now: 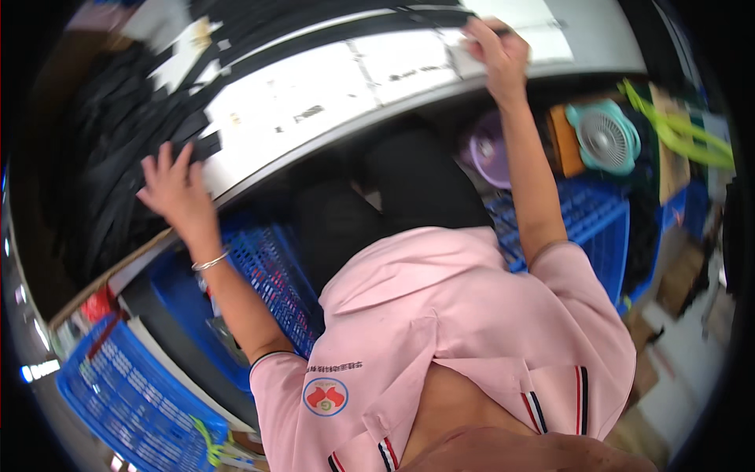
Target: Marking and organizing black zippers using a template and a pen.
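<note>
Black strips handled at a white worktop

The left hand is spread wide on black strips; a thin black strip is pinched by the right hand.

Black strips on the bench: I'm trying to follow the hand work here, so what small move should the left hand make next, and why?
Probably close the left hand on the top black strip and lift it free. Its fingers lie spread on the edge of the black strip pile, gripping nothing, while the right hand is busy at the far end of the white bench.
</note>
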### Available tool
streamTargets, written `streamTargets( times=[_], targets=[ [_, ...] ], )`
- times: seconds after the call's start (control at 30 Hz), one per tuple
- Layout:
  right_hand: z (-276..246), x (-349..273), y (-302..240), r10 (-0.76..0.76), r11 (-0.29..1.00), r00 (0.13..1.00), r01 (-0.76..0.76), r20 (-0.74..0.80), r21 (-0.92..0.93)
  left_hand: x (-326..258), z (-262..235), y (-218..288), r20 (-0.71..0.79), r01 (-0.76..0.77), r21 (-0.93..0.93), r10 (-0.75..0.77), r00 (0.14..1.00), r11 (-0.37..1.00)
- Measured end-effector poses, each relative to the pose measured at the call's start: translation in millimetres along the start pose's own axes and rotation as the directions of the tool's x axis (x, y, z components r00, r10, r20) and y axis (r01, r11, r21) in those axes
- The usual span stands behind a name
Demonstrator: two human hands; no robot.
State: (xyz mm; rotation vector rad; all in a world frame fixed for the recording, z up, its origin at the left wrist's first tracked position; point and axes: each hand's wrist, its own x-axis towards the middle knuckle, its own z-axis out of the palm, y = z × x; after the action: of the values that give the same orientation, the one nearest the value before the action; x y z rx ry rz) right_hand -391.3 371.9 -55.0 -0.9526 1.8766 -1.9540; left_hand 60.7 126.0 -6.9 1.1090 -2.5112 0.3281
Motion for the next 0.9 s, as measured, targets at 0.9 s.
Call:
streamTargets(
  times=[0.9],
  targets=[
    [51,-79,-28,-0.544,0.499,0.778,0.601,0.313,-0.625,67,36,284,-0.128,-0.187,-0.792,0.140,0.982,0.581]
  ],
)
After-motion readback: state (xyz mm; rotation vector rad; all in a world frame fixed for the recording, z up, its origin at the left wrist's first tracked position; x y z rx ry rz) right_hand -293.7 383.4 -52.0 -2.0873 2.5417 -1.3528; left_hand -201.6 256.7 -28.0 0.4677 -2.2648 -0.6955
